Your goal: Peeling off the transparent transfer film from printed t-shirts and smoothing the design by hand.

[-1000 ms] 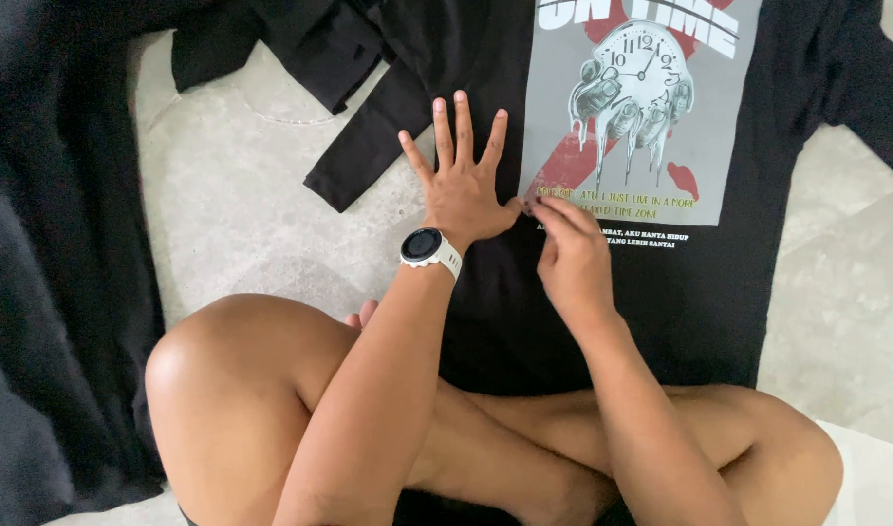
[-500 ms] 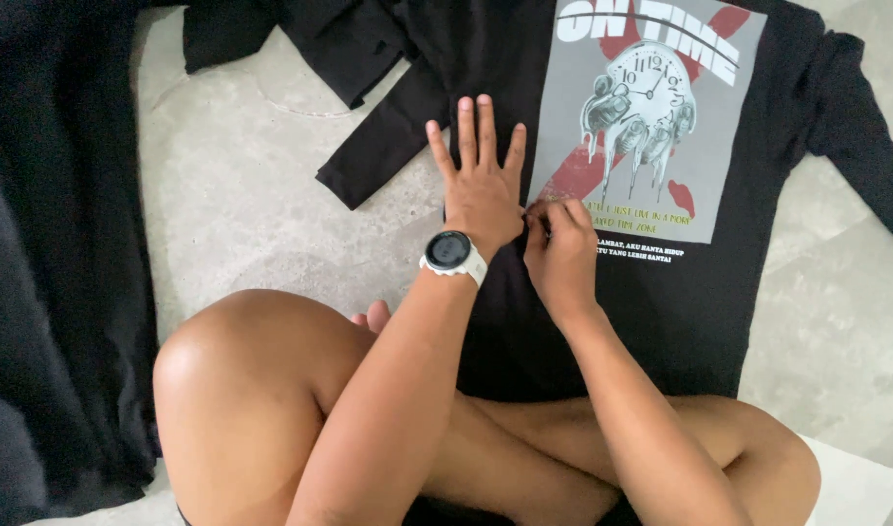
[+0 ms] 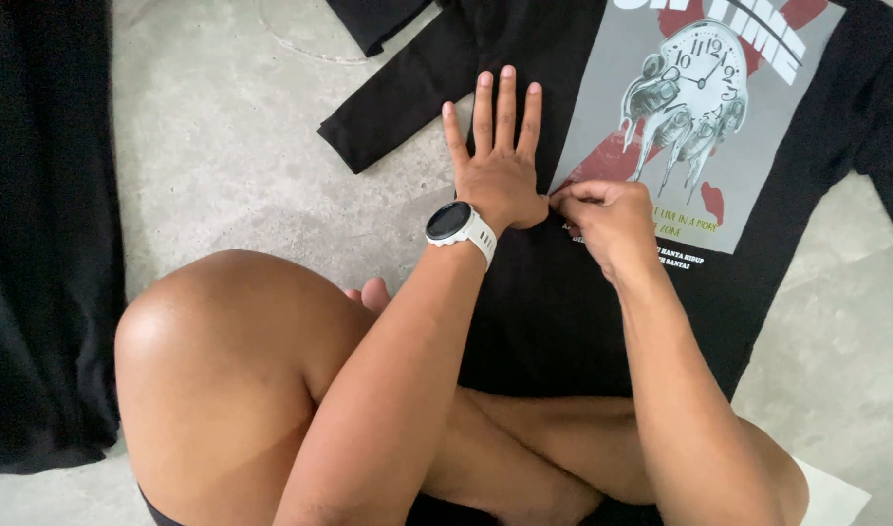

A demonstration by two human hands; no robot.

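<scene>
The fingers (image 3: 506, 109) of the left hand (image 3: 500, 166) were spread flat and held together on the black shirt (image 3: 554, 312), gripping nothing; a second before they had been fanned wider. The right hand (image 3: 607, 219) was curled, its fingertips pinched on the shirt at the lower edge of the grey print (image 3: 700, 107), just beside the left thumb, as before. The shirt was laid out on the grey floor (image 3: 232, 166) before the crossed legs. A white watch (image 3: 458, 226) was worn on the left wrist.
</scene>
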